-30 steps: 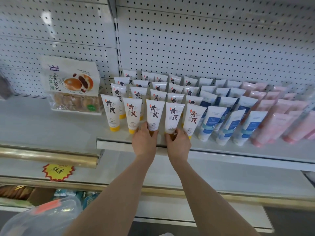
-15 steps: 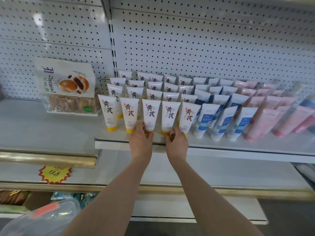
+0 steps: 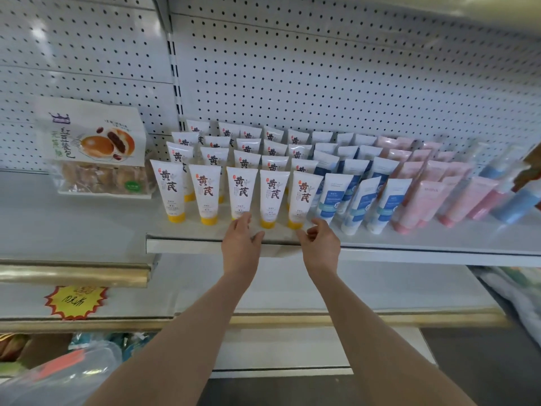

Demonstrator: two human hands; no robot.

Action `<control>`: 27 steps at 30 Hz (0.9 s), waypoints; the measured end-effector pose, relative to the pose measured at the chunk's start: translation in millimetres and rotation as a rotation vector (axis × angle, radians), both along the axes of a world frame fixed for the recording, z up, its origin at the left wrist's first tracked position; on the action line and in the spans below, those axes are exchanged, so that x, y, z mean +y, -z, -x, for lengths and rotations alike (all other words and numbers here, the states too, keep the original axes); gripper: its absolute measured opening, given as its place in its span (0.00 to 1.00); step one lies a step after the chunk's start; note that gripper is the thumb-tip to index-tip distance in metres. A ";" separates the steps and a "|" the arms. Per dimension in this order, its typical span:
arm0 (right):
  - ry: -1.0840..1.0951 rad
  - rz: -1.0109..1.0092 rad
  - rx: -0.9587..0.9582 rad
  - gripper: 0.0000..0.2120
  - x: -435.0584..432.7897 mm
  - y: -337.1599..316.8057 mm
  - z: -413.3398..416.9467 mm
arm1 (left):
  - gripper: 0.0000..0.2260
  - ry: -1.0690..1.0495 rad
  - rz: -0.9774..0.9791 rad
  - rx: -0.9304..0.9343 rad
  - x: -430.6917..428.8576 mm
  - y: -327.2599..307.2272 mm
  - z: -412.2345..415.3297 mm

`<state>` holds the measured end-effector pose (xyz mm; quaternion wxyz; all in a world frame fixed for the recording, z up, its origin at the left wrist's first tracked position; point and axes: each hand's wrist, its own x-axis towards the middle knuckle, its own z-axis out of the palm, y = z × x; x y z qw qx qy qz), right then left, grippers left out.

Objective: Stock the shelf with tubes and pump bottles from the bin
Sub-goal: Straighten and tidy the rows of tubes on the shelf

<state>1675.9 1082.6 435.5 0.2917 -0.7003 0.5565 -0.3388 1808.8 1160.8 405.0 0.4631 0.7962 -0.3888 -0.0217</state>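
Bin (image 3: 58,379): clear plastic, lower left corner, below the shelving; its contents cannot be made out.

Tag (image 3: 74,301): yellow starburst, on the lower ledge at left.

Left hand (image 3: 241,241): raised to the front edge of the shelf (image 3: 409,247). Grip wide, fingers relaxed, holding nothing. The fingertips reach the base of the third tube in the front row; contact cannot be confirmed.

Right hand (image 3: 322,246): just beside the left, at the same edge. Grip loose, fingers lightly curled, holding nothing. The fingertips are near the cap of the fifth tube, apart from it.

Yellow tubes (image 3: 273,197): five in the front row, standing cap-down and leaning back, with further rows behind up to the pegboard (image 3: 322,68).

Blue tubes (image 3: 360,200): rows directly right of the yellow block.

Pink tubes (image 3: 418,200): rows right of the blue block.

Bottles (image 3: 518,205): blue and pink, at the far right of the shelf, blurred.

Bread bag (image 3: 96,148): upright on the adjoining shelf section at left, against its back panel.
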 end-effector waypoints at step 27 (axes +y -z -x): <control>-0.061 0.010 0.251 0.15 -31.8 2.4 -21.1 | 0.12 -0.142 -0.094 -0.085 -43.3 -3.6 8.1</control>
